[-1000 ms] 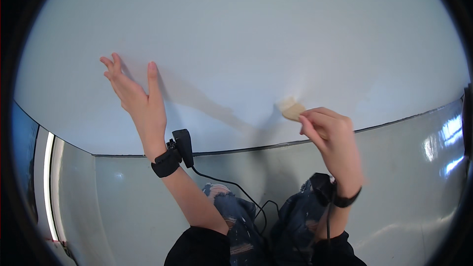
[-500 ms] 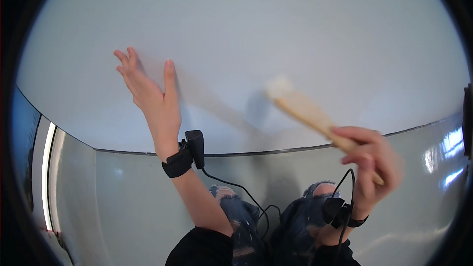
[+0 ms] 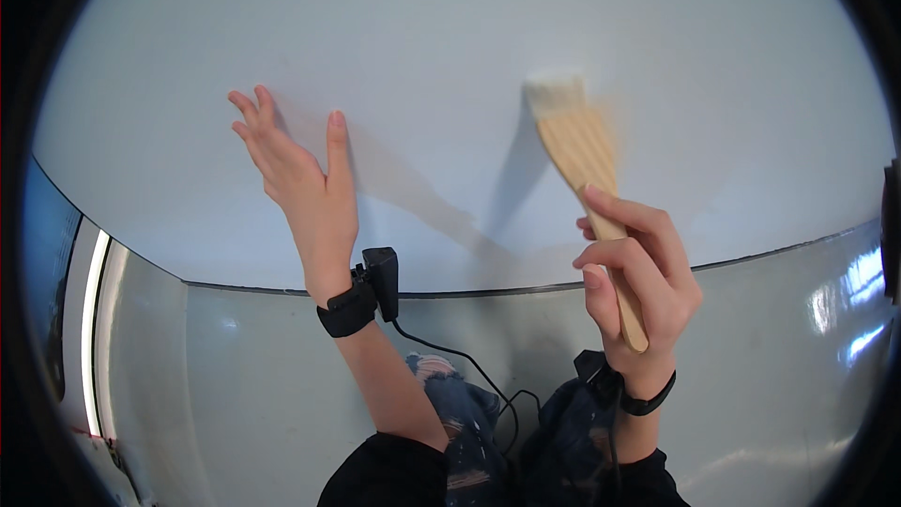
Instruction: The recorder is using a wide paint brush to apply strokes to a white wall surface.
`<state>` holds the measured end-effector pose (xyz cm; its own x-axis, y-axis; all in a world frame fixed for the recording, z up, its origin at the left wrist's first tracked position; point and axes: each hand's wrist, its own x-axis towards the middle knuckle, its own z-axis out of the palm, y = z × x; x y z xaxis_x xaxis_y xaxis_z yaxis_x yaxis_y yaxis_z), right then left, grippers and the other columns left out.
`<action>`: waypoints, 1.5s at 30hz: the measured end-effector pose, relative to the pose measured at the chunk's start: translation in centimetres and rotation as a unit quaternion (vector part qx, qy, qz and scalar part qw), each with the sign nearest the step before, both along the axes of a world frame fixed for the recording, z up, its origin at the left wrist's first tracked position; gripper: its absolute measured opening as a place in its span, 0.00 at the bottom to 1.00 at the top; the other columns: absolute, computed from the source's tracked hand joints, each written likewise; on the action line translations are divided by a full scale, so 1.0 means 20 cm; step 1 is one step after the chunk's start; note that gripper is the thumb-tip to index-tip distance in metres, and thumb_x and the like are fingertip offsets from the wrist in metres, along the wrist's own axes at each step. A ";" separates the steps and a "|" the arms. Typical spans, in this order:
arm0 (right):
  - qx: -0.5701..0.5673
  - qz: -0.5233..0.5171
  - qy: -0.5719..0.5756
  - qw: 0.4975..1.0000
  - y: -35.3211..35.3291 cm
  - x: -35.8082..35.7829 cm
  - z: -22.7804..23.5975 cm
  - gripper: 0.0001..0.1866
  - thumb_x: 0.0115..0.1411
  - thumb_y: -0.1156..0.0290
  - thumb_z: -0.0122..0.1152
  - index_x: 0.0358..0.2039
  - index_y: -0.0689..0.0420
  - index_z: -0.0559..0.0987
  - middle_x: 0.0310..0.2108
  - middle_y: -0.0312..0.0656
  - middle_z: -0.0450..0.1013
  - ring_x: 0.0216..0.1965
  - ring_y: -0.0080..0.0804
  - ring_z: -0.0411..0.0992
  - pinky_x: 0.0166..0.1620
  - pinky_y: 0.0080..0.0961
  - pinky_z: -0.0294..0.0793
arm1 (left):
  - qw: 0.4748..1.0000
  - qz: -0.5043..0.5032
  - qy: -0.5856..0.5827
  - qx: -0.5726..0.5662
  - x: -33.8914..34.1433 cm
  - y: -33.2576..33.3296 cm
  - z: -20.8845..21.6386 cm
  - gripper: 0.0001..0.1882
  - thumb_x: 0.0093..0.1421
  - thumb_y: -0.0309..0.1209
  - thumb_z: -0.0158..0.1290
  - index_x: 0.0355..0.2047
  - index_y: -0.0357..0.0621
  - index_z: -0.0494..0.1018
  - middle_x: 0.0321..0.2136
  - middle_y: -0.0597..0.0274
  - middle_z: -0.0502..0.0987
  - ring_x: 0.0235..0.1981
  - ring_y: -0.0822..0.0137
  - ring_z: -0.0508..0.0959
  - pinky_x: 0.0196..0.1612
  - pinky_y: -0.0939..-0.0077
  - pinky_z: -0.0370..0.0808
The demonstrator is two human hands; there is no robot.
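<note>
A flat brush (image 3: 579, 136) with a pale wooden handle and white bristles is gripped by the handle in my right hand (image 3: 648, 268). Its bristle end points away from me, slightly blurred, against a smooth pale surface (image 3: 432, 47); I cannot tell whether the bristles touch it. To the left, my left hand (image 3: 305, 169) lies on or close to that same surface, fingers spread and thumb apart, holding nothing. Both hands cast shadows there.
Black wrist straps carry small black devices (image 3: 380, 284) with a cable (image 3: 441, 345) running between my arms. A dark edge (image 3: 488, 293) borders the pale surface. Below it lies a glossy grey-green floor (image 3: 272, 366). A bright strip (image 3: 94, 329) stands at the left.
My right hand has swung the brush up and leftward, so it stands more upright and farther from me. The left hand has shifted slightly right, still spread.
</note>
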<state>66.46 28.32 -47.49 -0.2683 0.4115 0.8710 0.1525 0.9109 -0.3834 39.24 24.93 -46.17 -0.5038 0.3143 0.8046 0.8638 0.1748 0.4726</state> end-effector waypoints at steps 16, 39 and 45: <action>-0.293 0.100 -0.167 0.936 0.04 0.09 -0.04 0.11 0.63 0.70 0.64 0.26 0.65 0.80 0.28 0.48 0.77 0.22 0.43 0.71 0.29 0.32 0.70 | 1.000 0.010 -0.003 -0.012 -0.01 -0.01 -0.03 0.43 0.70 0.50 0.49 0.75 0.44 0.43 0.76 0.52 0.37 0.76 0.43 0.38 0.70 0.36 0.42; -0.313 -0.007 0.063 0.948 0.07 0.14 -0.05 0.15 0.69 0.72 0.54 0.29 0.69 0.82 0.20 0.41 0.76 0.21 0.26 0.70 0.29 0.22 0.70 | 1.000 0.002 0.008 0.012 -0.02 0.01 -0.04 0.42 0.71 0.53 0.46 0.74 0.45 0.45 0.76 0.50 0.38 0.76 0.41 0.38 0.71 0.38 0.42; -0.357 -0.032 -0.116 0.926 0.14 0.09 -0.14 0.17 0.69 0.71 0.54 0.26 0.70 0.80 0.17 0.42 0.76 0.20 0.25 0.72 0.28 0.22 0.71 | 1.000 0.000 0.021 0.023 -0.06 0.00 -0.06 0.42 0.71 0.53 0.46 0.75 0.47 0.44 0.76 0.51 0.37 0.76 0.42 0.38 0.71 0.37 0.41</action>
<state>68.31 31.02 -50.31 -0.3689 0.8822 0.2928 0.3518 0.4240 -0.8345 38.01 24.85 -47.31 -0.4698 0.2771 0.8382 0.8828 0.1535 0.4440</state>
